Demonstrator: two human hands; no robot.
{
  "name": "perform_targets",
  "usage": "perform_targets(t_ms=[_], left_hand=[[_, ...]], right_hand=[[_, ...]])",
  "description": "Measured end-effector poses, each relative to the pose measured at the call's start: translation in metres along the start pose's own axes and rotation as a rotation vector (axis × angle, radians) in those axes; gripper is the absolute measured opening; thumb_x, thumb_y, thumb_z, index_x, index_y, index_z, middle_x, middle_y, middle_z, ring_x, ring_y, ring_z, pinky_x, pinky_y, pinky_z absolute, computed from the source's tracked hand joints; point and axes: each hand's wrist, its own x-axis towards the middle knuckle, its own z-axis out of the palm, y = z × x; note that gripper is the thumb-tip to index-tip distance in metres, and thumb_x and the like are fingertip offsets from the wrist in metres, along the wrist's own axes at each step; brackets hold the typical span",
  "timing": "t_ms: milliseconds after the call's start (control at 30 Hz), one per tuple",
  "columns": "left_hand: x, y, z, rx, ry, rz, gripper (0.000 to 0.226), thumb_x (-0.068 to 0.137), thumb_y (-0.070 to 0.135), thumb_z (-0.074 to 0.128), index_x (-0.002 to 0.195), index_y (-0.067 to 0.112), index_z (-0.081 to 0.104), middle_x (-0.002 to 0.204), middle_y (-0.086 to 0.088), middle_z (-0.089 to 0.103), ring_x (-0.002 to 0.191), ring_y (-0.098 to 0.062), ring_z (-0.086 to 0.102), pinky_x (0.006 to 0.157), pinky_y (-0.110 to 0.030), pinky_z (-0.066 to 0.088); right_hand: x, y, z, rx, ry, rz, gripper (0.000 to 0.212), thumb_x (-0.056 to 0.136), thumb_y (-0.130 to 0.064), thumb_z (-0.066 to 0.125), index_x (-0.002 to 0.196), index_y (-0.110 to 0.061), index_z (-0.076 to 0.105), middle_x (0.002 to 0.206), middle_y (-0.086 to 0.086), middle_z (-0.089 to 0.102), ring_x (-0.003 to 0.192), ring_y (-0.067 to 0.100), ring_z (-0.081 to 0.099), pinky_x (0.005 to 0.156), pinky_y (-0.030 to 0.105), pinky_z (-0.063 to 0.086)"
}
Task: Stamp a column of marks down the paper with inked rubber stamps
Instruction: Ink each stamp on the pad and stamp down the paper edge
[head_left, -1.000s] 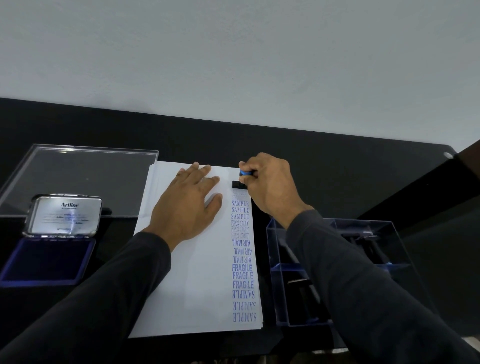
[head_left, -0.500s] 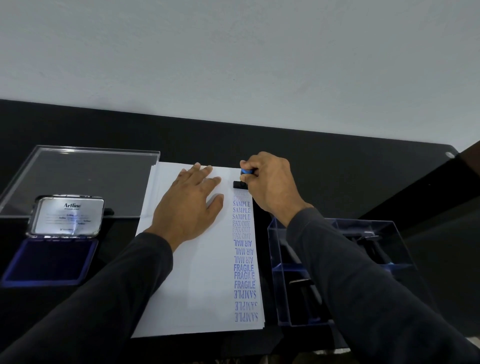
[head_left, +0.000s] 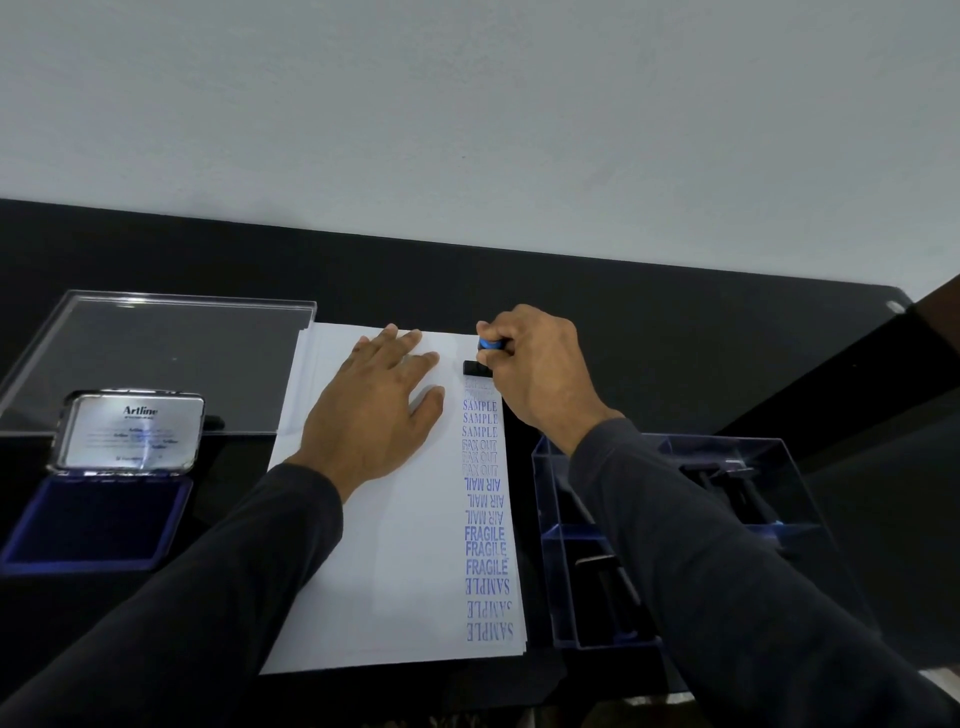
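A white sheet of paper lies on the black table, with a column of blue stamped words down its right side. My left hand lies flat on the upper part of the paper, fingers spread. My right hand grips a rubber stamp with a blue handle and black base, set at the top of the column near the paper's far right corner. An open ink pad with a blue surface and mirrored Artline lid sits at the left.
A clear acrylic lid lies at the back left, partly under the ink pad. A clear blue-tinted box holding more stamps stands to the right of the paper, under my right forearm. A pale wall runs behind the table's far edge.
Both hands stay almost where they were. The stamp stays at the top of the column, and faint new marks show just below its base.
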Motion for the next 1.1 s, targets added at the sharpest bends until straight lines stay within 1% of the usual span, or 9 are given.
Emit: perform_targets(t_ms=[100,200,333,600,733,833,900,1000,1100], left_hand=[[0.0005,0.0006,-0.0003,-0.002,-0.003,-0.005,0.055,0.103,0.054,0.037,0.148,0.023,0.05,0.16,-0.002,0.038,0.152,-0.022,0.025,0.119,-0.033,0.007],[0.0008,0.0012,-0.0005,-0.009,-0.01,-0.016,0.056,0.102,0.054,0.038,0.15,0.025,0.047,0.162,0.0,0.034,0.153,-0.021,0.022,0.118,-0.031,0.004],[0.0006,0.0012,-0.0008,-0.015,-0.007,-0.023,0.057,0.102,0.054,0.039,0.15,0.025,0.046,0.162,0.0,0.033,0.153,-0.021,0.022,0.117,-0.031,0.003],[0.0011,0.0009,-0.0005,-0.014,-0.022,-0.023,0.057,0.102,0.055,0.038,0.15,0.025,0.047,0.162,0.0,0.034,0.153,-0.02,0.022,0.119,-0.032,0.005],[0.0003,0.0028,-0.0019,-0.008,-0.009,-0.026,0.054,0.103,0.052,0.042,0.149,0.025,0.047,0.162,0.0,0.034,0.153,-0.021,0.022,0.117,-0.03,0.003],[0.0006,0.0028,-0.0019,-0.008,-0.007,-0.023,0.054,0.103,0.052,0.041,0.149,0.025,0.047,0.162,0.0,0.034,0.153,-0.021,0.021,0.117,-0.03,0.003],[0.0006,0.0021,-0.0017,-0.005,-0.019,-0.025,0.056,0.103,0.054,0.039,0.15,0.026,0.046,0.163,0.001,0.032,0.154,-0.02,0.02,0.118,-0.03,0.003],[0.0011,0.002,-0.0017,-0.008,-0.03,-0.03,0.057,0.102,0.056,0.037,0.151,0.027,0.044,0.164,0.002,0.031,0.154,-0.019,0.019,0.117,-0.03,0.002],[0.0008,0.0024,-0.0026,-0.011,-0.027,-0.04,0.057,0.102,0.056,0.037,0.151,0.027,0.044,0.164,0.003,0.03,0.154,-0.019,0.018,0.117,-0.029,0.001]], right_hand=[[-0.0001,0.0001,0.0004,0.0,0.007,-0.007,0.011,0.087,-0.005,0.072,0.097,-0.009,0.073,0.1,0.0,0.068,0.097,0.011,0.067,0.083,0.015,0.052],[0.0,-0.0003,0.0,-0.002,0.012,-0.007,0.011,0.087,-0.006,0.072,0.098,-0.009,0.073,0.101,0.001,0.068,0.097,0.011,0.067,0.082,0.014,0.05],[-0.0009,-0.001,-0.0003,0.014,0.003,0.003,0.012,0.087,-0.007,0.072,0.099,-0.009,0.073,0.101,0.0,0.068,0.097,0.011,0.067,0.085,0.02,0.055],[-0.001,-0.0008,0.0002,0.013,-0.005,0.024,0.013,0.087,-0.007,0.072,0.099,-0.01,0.073,0.102,0.0,0.067,0.097,0.011,0.066,0.084,0.016,0.052],[-0.0017,0.0004,0.0013,0.03,0.013,0.022,0.01,0.086,-0.004,0.072,0.095,-0.009,0.073,0.099,0.002,0.068,0.095,0.013,0.067,0.085,0.025,0.057],[-0.0018,0.0,0.0013,0.028,0.012,0.022,0.01,0.086,-0.004,0.072,0.094,-0.01,0.074,0.099,0.002,0.069,0.093,0.014,0.067,0.084,0.027,0.057],[-0.0019,-0.0009,0.001,0.036,0.011,0.032,0.012,0.086,-0.004,0.072,0.096,-0.01,0.074,0.101,0.002,0.069,0.094,0.014,0.067,0.086,0.026,0.056],[-0.0021,-0.002,-0.0007,0.046,0.009,0.062,0.014,0.087,-0.005,0.072,0.099,-0.011,0.074,0.105,0.001,0.07,0.095,0.012,0.067,0.087,0.02,0.053],[-0.003,-0.0041,-0.0025,0.067,-0.002,0.075,0.014,0.087,-0.005,0.072,0.099,-0.011,0.074,0.108,0.001,0.07,0.096,0.011,0.066,0.087,0.019,0.053]])
